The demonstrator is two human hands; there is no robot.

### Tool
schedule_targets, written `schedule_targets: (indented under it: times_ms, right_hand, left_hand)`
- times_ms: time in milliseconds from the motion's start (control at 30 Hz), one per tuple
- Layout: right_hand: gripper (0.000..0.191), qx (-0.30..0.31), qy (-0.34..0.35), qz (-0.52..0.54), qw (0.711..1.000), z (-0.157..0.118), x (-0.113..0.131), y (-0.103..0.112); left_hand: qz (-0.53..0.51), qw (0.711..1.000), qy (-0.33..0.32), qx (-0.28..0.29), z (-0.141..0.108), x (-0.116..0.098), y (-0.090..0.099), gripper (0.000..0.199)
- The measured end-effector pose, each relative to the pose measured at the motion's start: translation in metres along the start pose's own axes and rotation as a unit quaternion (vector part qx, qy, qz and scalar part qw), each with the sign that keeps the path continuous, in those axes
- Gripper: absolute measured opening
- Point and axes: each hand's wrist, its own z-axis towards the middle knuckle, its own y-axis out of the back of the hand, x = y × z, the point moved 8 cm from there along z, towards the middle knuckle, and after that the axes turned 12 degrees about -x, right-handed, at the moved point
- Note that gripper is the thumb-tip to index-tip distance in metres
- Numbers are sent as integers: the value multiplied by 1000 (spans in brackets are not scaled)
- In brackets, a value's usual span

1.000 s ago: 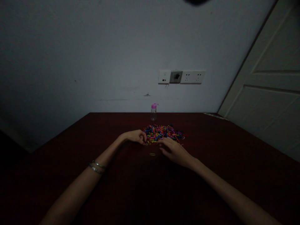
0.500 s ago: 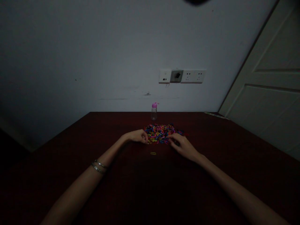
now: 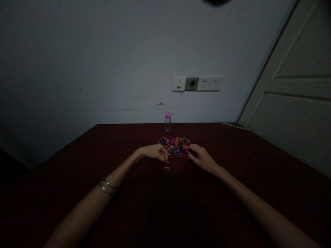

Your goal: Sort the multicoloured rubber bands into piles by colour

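Head view: curling the left hand [image 3: 157, 152] beside a small clip [image 3: 168, 162], just before the paper-clip pile [image 3: 174, 144] on the worktop [image 3: 240, 158]; bending the right hand [image 3: 201, 156] loosely at the pile's right edge; cannot tell whether pinching anything with either. Showing one yellow clip [image 3: 167, 168] nearer.

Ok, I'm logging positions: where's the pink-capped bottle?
In the head view, the pink-capped bottle stands near centre, behind the heap of colourful clips, below and left of the wall sockets.
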Motion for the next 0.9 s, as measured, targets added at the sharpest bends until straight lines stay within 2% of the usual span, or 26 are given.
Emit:
schedule_targets:
  times_ms: [100,200,433,533,667,767,900]
  right_hand:
    - [22,1,0,2,1000,0,0,-1]
    - [22,7,-1,0,1000,1,0,-2]
    - [22,0,3,6,1000,2,0,1]
    - [20,-2,1,24,1000,5,1,4]
    - [15,22,3,63,998,16,5,3]
    - [14,82,29,60,994,26,13,-8]
    - [13,163,74,13,984,32,27,-31]
  left_hand:
    - [14,999,-15,30,2,-5,-11,12]
    - [24,999,-20,42,3,-1,-15,12]
    - [-39,998,23,44,-2,9,-8,21]
    - [-51,998,33,6,-3,15,8,26]
    - [-54,993,33,-102,0,28,43,27]
    - [-54,984,39,-164,7,39,61,23]
    - [-67,978,30,-194,19,42,71,17]
